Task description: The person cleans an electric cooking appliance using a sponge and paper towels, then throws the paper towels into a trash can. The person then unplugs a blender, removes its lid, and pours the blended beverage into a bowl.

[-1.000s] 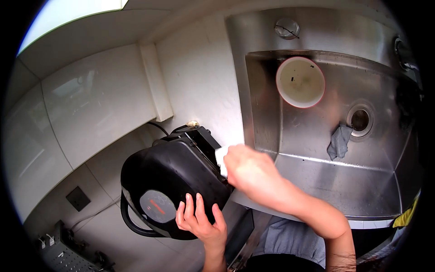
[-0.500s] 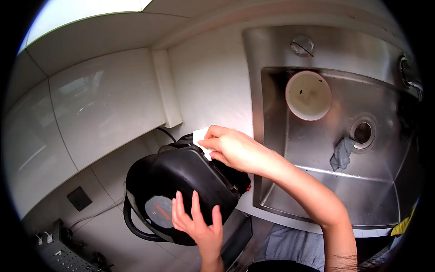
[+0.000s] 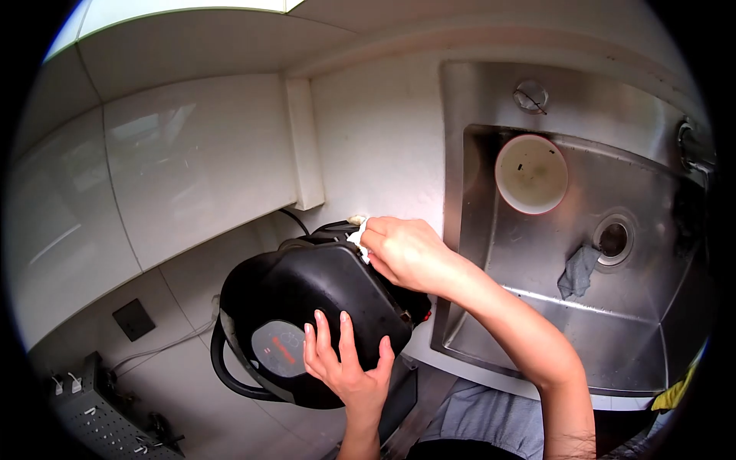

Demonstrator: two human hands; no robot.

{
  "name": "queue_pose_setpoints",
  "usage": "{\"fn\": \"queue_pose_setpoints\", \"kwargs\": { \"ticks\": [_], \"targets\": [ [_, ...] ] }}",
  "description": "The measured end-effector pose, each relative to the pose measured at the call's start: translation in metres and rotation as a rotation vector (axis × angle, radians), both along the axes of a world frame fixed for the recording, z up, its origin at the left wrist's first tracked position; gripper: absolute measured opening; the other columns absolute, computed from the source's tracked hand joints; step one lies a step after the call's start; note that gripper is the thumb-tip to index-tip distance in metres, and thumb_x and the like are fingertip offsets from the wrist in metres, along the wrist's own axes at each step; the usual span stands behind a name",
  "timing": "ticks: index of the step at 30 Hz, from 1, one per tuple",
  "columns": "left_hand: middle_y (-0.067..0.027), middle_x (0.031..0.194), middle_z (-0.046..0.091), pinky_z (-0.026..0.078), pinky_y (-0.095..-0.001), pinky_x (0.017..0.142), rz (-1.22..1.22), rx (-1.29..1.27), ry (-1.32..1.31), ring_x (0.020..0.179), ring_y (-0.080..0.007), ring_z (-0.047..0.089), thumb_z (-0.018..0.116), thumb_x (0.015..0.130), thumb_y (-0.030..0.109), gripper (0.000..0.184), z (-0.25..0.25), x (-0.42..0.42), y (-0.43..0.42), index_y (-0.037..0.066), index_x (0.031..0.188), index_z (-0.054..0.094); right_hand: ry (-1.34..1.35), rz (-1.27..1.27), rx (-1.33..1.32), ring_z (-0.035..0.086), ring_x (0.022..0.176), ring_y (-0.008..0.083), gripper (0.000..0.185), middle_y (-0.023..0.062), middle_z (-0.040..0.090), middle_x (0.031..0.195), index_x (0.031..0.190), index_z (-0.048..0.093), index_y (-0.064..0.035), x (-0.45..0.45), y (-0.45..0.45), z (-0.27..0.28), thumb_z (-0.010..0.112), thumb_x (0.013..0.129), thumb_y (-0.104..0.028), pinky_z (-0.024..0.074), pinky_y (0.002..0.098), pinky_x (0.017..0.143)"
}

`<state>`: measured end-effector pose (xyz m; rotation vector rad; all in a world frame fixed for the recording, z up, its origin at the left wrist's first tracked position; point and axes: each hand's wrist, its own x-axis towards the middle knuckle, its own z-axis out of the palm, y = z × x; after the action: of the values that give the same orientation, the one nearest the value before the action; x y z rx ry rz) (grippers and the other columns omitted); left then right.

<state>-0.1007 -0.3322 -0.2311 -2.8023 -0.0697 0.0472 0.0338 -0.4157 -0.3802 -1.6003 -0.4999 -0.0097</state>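
A black rice cooker (image 3: 314, 299) with a grey oval panel and a curved handle stands on the counter left of the sink. My left hand (image 3: 349, 364) rests on its lid with fingers spread, open and holding nothing. Pinched in my right hand (image 3: 402, 253) is a crumpled white tissue (image 3: 358, 239), pressed against the cooker's back edge near the hinge. My fingers hide part of the tissue and of that edge.
The steel sink (image 3: 529, 268) on the right holds a white bowl (image 3: 532, 175) with a red rim and a grey cloth (image 3: 579, 272) beside the drain. White cabinets (image 3: 199, 153) overhang the left. A dark perforated rack (image 3: 100, 414) stands lower left.
My right hand still pinches the tissue at the back edge, and the tissue looks more bunched up. My left hand stays on the lid. The whole view has shifted slightly.
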Motion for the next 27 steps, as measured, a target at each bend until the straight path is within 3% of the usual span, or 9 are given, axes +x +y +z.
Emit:
{"fn": "queue_pose_setpoints", "kwargs": {
  "ticks": [8,10,13,18,22,26,27],
  "targets": [
    [-0.0214,0.145,0.047,0.029,-0.0547,0.107,0.004,0.026,0.005,0.134,-0.0416,0.039,0.075,0.077,0.034,0.063,-0.001,-0.002,-0.001,0.006,0.131,0.06,-0.028,-0.068,0.074,0.063,0.082,0.0288,0.012,0.0101,0.06,0.084,0.083,0.06,-0.0021,-0.006,0.007,-0.009,0.068,0.077,-0.008,0.0544,0.0401,0.066],
    [-0.02,0.146,0.046,0.025,-0.0542,0.112,-0.006,0.003,-0.022,0.136,-0.0405,0.037,0.076,0.075,0.024,0.063,-0.002,-0.002,-0.002,0.003,0.132,0.058,-0.02,-0.079,0.098,0.063,0.082,0.0287,0.012,0.0096,0.06,0.085,0.084,0.059,-0.0025,-0.006,0.007,-0.009,0.068,0.077,-0.008,0.0543,0.04,0.066],
    [-0.0205,0.146,0.046,0.025,-0.054,0.112,-0.002,0.008,-0.002,0.136,-0.0409,0.038,0.075,0.075,0.024,0.063,-0.001,-0.003,-0.002,0.002,0.132,0.058,0.098,-0.033,0.093,0.063,0.082,0.0298,0.013,0.0098,0.059,0.086,0.086,0.059,-0.0028,-0.008,0.01,-0.005,0.066,0.077,-0.006,0.0532,0.0415,0.066],
    [-0.0209,0.146,0.045,0.025,-0.0539,0.112,-0.013,0.017,0.0,0.136,-0.0411,0.038,0.074,0.076,0.024,0.063,-0.002,-0.002,-0.001,0.002,0.132,0.058,0.339,-0.334,0.275,0.061,0.082,0.0334,0.01,0.0133,0.057,0.088,0.09,0.058,-0.0007,-0.013,-0.004,0.011,0.062,0.081,-0.001,0.0514,0.0448,0.07],
    [-0.0209,0.147,0.045,0.024,-0.0545,0.112,-0.024,0.055,-0.033,0.136,-0.0413,0.038,0.072,0.078,0.027,0.063,-0.007,-0.005,0.0,0.002,0.133,0.056,0.336,-0.419,0.197,0.061,0.076,0.0327,0.015,0.0145,0.058,0.089,0.097,0.061,0.0011,-0.016,-0.005,0.014,0.061,0.082,0.002,0.0494,0.0407,0.068],
    [-0.0213,0.147,0.045,0.024,-0.0547,0.112,-0.046,0.081,-0.055,0.136,-0.0417,0.038,0.069,0.08,0.03,0.063,-0.011,-0.011,0.002,0.001,0.134,0.055,0.532,-0.235,0.412,0.062,0.076,0.0296,0.018,0.0143,0.061,0.087,0.104,0.068,-0.0001,-0.011,0.005,0.01,0.063,0.087,-0.005,0.0495,0.0382,0.07],
    [-0.0228,0.145,0.046,0.026,-0.055,0.11,-0.045,0.099,-0.066,0.135,-0.0425,0.038,0.067,0.083,0.036,0.061,-0.012,-0.012,0.002,0.002,0.133,0.056,0.57,-0.171,0.397,0.063,0.077,0.0294,0.02,0.0152,0.061,0.086,0.104,0.068,0.0002,-0.007,0.003,0.009,0.063,0.087,-0.008,0.0497,0.0378,0.071]
  ]
}}
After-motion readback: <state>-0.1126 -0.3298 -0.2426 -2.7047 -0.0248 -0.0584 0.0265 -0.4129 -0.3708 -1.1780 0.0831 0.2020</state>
